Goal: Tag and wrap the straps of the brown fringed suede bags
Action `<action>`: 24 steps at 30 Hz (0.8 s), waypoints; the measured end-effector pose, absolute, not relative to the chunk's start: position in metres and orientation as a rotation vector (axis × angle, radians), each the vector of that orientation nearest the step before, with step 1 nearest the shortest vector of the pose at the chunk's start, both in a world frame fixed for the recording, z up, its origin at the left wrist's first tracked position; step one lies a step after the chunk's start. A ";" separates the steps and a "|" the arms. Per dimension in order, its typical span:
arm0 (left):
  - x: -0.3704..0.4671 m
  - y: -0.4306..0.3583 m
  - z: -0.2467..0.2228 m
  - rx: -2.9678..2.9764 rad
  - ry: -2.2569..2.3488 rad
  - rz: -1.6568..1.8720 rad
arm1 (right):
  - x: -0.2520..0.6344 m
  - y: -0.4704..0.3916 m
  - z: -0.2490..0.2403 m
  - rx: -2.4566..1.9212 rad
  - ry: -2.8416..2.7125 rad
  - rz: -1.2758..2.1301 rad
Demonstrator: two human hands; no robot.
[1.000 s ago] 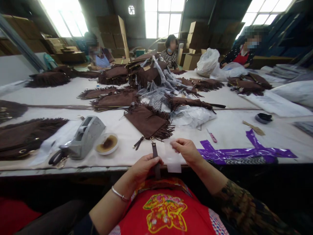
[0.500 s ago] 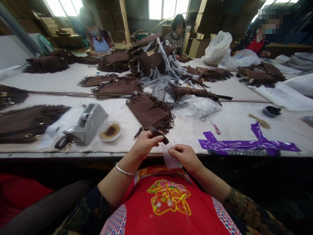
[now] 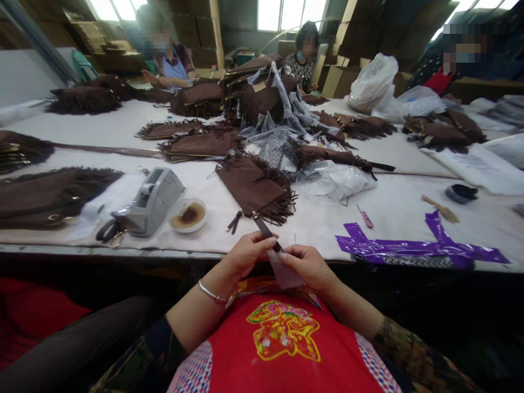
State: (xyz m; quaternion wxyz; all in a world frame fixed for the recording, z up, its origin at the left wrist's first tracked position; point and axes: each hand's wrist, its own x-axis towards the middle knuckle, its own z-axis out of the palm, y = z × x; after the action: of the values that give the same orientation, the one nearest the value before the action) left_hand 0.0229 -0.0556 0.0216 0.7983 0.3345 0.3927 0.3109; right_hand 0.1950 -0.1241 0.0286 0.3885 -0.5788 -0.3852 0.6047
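A dark brown strap [image 3: 265, 229] runs from the corner of a brown fringed bag [image 3: 249, 185] toward me. My left hand [image 3: 245, 255] is closed on this strap, thumb on top. My right hand [image 3: 309, 266] pinches a small translucent plastic piece [image 3: 286, 277], which hangs below the fingers. Between the two hands the strap's end meets the plastic; whether it is inside or only against it, I cannot tell. The bag lies flat on the table, a zip-pull tassel [image 3: 234, 222] beside its corner.
Left of the bag are a bowl with brown residue [image 3: 200, 222], a grey tape dispenser [image 3: 153, 204] and more fringed bags [image 3: 53, 194]. To the right lie a pink cutter [image 3: 366, 219], a brush [image 3: 444, 210] and purple tape [image 3: 393, 246]. Co-workers sit across the table [image 3: 319, 234].
My hands have come together, bringing the strap end to the plastic piece. The strap, earlier curled over my left hand, now stretches straight from the bag. The view has shifted slightly.
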 end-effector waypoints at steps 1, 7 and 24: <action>0.022 -0.049 0.021 0.596 0.836 0.670 | 0.196 -0.127 0.033 -1.456 -0.935 1.595; 0.028 0.001 0.013 0.258 0.953 0.787 | 0.199 -0.149 0.047 -1.403 -0.747 1.771; 0.027 0.004 0.018 0.446 1.053 0.770 | 0.171 -0.048 -0.003 -1.577 -1.242 1.077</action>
State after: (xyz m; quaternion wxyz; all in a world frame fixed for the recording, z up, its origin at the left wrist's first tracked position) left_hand 0.0265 0.0044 0.0176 0.7717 0.2059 0.4857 0.3552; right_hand 0.1711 -0.0478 -0.0029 0.4185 -0.6287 -0.4953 0.4293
